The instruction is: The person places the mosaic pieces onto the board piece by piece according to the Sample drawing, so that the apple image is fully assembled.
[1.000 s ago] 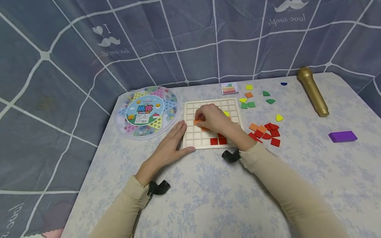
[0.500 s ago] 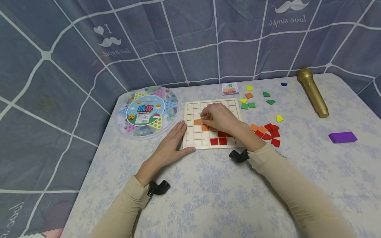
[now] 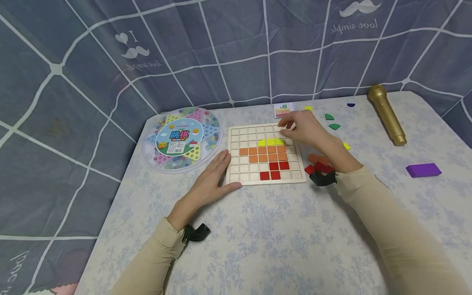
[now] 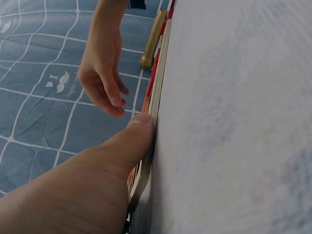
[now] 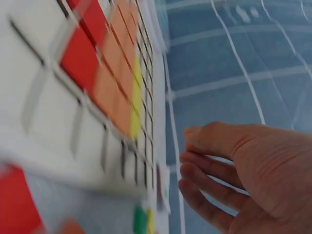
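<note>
A square wooden grid board (image 3: 244,168) lies on the table. Set in its cells are red tiles (image 3: 275,175) low down, two rows of orange tiles (image 3: 262,150) above, and a yellow tile row (image 3: 271,142) with rounded ends on top. My left hand (image 3: 209,179) rests along the board's left side, with its thumb (image 4: 139,127) against the front edge. Over the board's back right corner hovers my right hand (image 3: 309,128). In the right wrist view its loosely bent fingers (image 5: 209,168) hold nothing. Part of the loose pieces is hidden under the right arm.
Loose red pieces (image 3: 318,167) lie right of the board, green pieces (image 3: 329,117) behind them. A small picture card (image 3: 282,110) lies at the back. A round Chinese checkers case (image 3: 180,139) stands left; a gold microphone (image 3: 387,114) and purple block (image 3: 423,170) are at right.
My right hand has left an orange tile in the row's leftmost cell and moved right and back, away from the tiles. The left hand has stayed put.
</note>
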The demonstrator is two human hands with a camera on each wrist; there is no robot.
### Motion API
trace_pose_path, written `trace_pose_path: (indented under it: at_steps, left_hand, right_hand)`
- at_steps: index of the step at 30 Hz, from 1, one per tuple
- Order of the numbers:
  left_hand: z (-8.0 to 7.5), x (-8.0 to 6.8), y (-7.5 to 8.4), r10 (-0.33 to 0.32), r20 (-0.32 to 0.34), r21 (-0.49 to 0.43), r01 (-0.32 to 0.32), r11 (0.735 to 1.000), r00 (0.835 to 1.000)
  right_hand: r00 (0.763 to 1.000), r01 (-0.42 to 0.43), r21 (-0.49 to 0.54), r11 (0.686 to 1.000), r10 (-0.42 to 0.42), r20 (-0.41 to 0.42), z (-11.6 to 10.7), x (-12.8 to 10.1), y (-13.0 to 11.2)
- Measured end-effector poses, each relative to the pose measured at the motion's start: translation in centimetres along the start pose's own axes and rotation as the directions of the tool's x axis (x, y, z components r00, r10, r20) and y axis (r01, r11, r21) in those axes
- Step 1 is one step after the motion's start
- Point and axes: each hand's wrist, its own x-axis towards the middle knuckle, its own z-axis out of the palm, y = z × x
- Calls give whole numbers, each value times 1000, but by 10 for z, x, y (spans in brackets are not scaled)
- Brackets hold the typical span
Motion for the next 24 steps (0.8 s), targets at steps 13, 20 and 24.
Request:
trace_pose_path:
  at_steps: [13, 20, 24]
  left_hand:
    - [0, -1, -1, 9, -7, 5, -9, 1000, 1000]
    - [1, -1, -2, -2, -5, 0, 2, 1000, 1000]
    - [0, 0, -1, 6, -7, 0, -6, 1000, 1000]
  right_hand:
    - [980, -192, 63, 979, 195, -33, -38, 6, 59]
    - [981, -194, 8, 981, 194, 24, -30, 10, 74]
    - [980, -193, -33, 981, 194, 49, -24, 9, 78]
